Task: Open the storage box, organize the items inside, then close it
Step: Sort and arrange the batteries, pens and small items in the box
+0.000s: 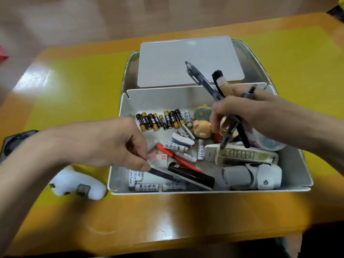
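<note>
The white storage box point(160, 94) stands open on the table, its lid point(188, 60) lying flat behind it. Inside, black-and-gold batteries point(160, 120) are lined up along the back, while white batteries point(176, 147), a red pen point(167, 151), a black case point(191, 175), a bear figurine point(202, 128) and a beige remote point(245, 155) lie loose. My left hand point(119, 144) pinches the end of a dark pen point(160, 173) at the box's front left. My right hand point(247, 112) grips a bundle of pens point(202, 79) over the right side.
A metal tray point(251, 58) sits under the lid behind the box. A white controller point(78, 185) lies on the yellow table point(78, 86) left of the box, and a black device point(16, 142) sits at the left edge. White rolled pouches point(251, 176) fill the box's front right.
</note>
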